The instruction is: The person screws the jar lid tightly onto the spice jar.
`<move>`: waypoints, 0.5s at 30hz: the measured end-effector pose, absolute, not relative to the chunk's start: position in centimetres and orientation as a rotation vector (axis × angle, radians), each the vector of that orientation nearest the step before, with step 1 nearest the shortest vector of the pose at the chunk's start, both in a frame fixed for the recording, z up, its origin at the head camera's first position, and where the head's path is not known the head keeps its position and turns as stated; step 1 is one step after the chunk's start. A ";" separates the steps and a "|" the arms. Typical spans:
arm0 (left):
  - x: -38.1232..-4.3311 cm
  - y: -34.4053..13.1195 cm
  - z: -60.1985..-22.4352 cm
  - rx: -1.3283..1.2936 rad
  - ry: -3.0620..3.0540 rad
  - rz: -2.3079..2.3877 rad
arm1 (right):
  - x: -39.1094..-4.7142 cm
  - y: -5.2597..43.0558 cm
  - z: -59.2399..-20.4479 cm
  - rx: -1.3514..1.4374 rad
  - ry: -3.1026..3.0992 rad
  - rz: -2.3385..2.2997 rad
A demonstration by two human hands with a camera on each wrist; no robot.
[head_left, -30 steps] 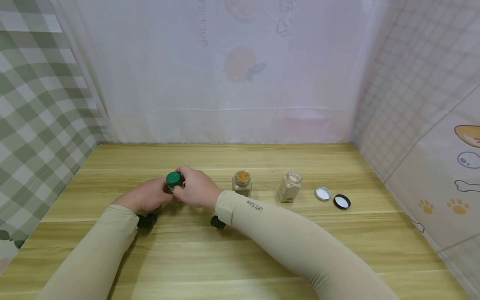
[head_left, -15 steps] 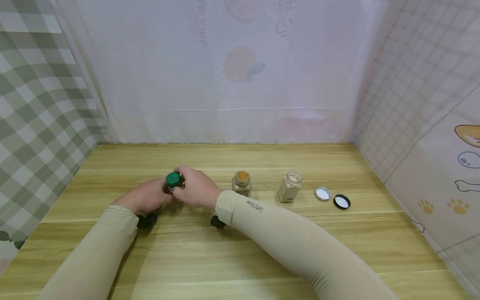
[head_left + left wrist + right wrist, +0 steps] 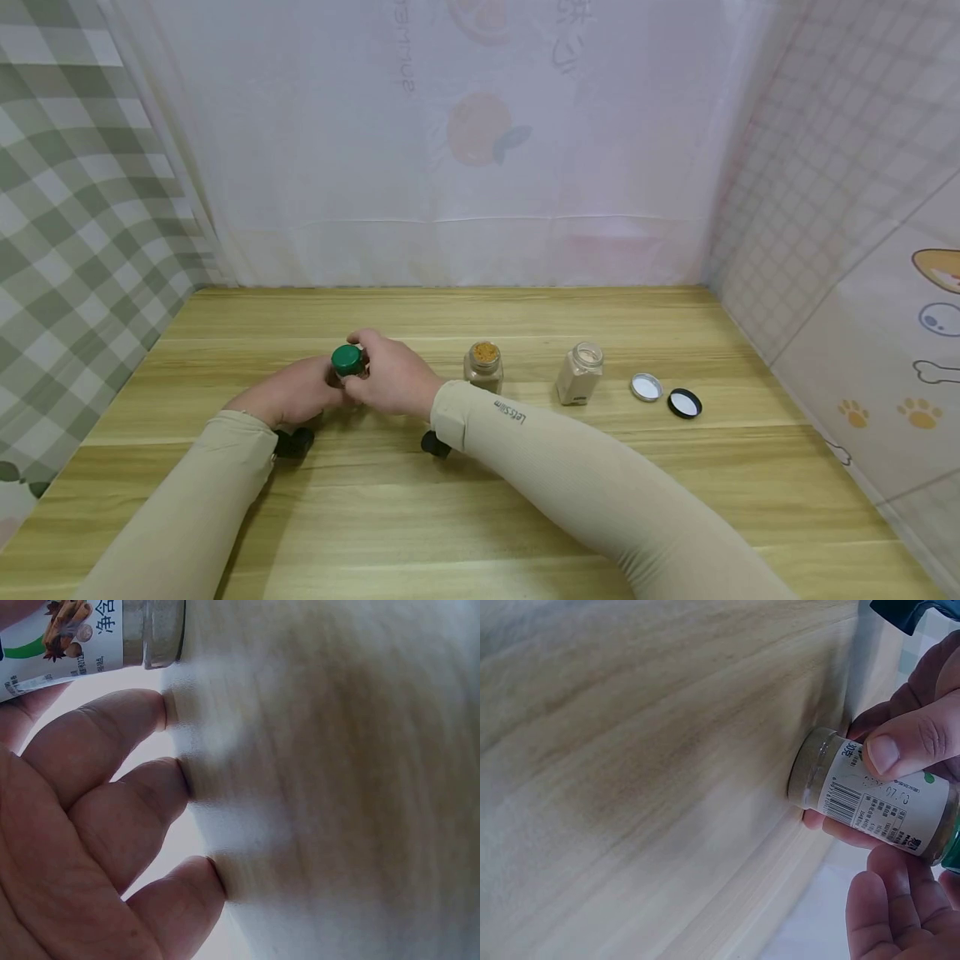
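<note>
Two hands at one small jar (image 3: 889, 799), upright on the left part of the tabletop (image 3: 375, 517). Left hand (image 3: 300, 390): grasps the jar's body, thumb on the label; other fingertips (image 3: 176, 780) touch the tabletop, a useful brace. Right hand (image 3: 393, 377): appears to pinch the green cap (image 3: 347, 360) between thumb and forefinger. Cap on; base looks seated.

Step, as I judge it: turning the cap; direction can't be told. To do well: base planted, body held firmly, twist level, pinch on the cap's rim and clear of the left hand. A tilt or jerk could spill if the cap is loose.

Farther right: jar with orange-brown contents (image 3: 484, 365), then squarish jar of pale powder (image 3: 579, 377), both lidless. Beyond: silver-rimmed lid (image 3: 646, 387), black-rimmed lid (image 3: 684, 403), white insides up.
</note>
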State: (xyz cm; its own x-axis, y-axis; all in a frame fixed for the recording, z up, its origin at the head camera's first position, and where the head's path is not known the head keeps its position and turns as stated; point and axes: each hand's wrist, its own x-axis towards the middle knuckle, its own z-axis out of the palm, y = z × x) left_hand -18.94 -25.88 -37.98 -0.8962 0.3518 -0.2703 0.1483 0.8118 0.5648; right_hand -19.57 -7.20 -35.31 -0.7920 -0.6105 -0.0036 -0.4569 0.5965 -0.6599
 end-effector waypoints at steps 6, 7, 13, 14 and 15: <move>-18.9 -25.8 -38.0 0.378 2.618 0.815 | -19.6 -7.2 -35.3 -0.887 2.600 -0.965; -18.8 -25.8 -38.0 0.379 2.614 0.822 | -19.6 -7.2 -35.3 -0.878 2.600 -0.966; -18.8 -25.8 -37.8 0.388 2.620 0.811 | -19.6 -7.3 -35.4 -0.852 2.586 -0.989; -18.8 -25.8 -37.8 0.386 2.621 0.809 | -19.6 -7.3 -35.4 -0.854 2.585 -0.990; -18.8 -25.8 -37.8 0.390 2.622 0.808 | -19.6 -7.3 -35.4 -0.860 2.586 -0.986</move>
